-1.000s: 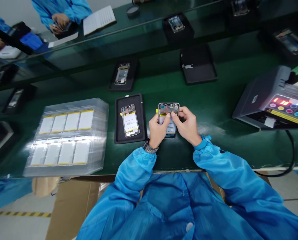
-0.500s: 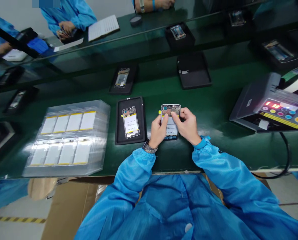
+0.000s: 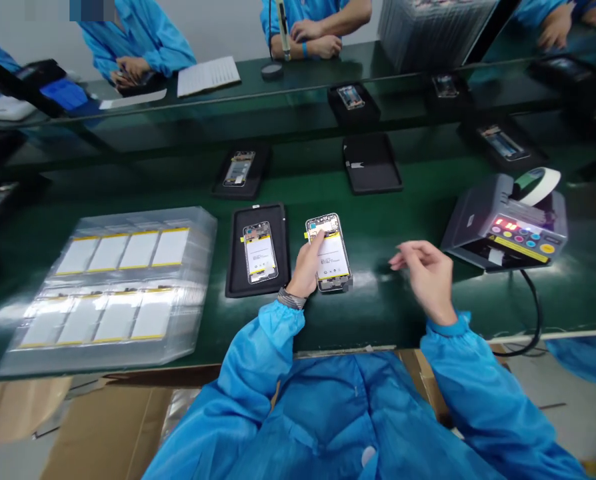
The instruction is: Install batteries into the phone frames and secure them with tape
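An opened phone (image 3: 333, 257) with its white battery and circuit board showing is held in my left hand (image 3: 307, 267). The thumb lies over the upper left of the phone, and a yellow tab sticks out at its left edge. My right hand (image 3: 428, 275) is apart from the phone, between it and the tape dispenser (image 3: 508, 227). Its fingers point left, loosely bent and partly apart, with nothing visible in them. Left of my left hand, a second opened phone (image 3: 261, 253) lies in a black tray (image 3: 235, 277).
Clear plastic trays (image 3: 188, 320) of white batteries are stacked at the left. Farther back are a black tray holding a phone frame (image 3: 239, 168) and another black tray (image 3: 375, 170). A glass-like ledge crosses behind, with co-workers' hands (image 3: 318, 40) beyond. A cable (image 3: 535, 313) hangs from the dispenser.
My right hand has let go of the phone and moved right, towards the tape dispenser. My left hand keeps hold of the phone, now slightly tilted. The camera view has shifted.
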A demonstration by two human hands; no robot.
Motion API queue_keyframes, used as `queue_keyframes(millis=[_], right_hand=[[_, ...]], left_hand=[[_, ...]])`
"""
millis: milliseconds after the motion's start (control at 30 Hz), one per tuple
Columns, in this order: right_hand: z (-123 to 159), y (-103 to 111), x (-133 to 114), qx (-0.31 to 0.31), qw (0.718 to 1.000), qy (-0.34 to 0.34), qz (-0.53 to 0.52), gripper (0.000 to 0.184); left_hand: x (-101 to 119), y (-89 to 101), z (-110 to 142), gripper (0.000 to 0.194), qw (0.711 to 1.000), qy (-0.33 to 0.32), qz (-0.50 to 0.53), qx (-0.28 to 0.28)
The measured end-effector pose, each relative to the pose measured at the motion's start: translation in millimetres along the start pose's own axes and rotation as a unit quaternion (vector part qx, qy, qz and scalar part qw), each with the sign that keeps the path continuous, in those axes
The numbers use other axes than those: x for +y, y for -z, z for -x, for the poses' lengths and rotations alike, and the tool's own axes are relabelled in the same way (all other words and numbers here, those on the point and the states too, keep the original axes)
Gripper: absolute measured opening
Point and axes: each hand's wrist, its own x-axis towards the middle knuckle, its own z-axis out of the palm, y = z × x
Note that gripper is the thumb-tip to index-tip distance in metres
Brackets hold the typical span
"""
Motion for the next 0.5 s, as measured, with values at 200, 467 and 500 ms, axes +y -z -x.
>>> queue_keyframes(millis=[200, 467, 500], right_hand=[[29.7, 66.2, 9.4, 0.156, 0.987, 0.007, 0.026, 0.024], [26.6, 122.4, 11.9, 0.353, 0.936, 0.004, 0.017, 0.033], [24.1, 126.7, 12.0, 0.355, 0.935, -0.006, 0.017, 0.032]], left_hand=[[-1.8, -3.5, 2.4, 0.049, 0.999, 0.035, -0.024, 0.015], [2.0, -5.8, 0.9, 0.038, 0.997, 0.019, -0.044, 0.056], [2.4, -6.3, 0.6, 0.037, 0.997, 0.019, -0.045, 0.058]])
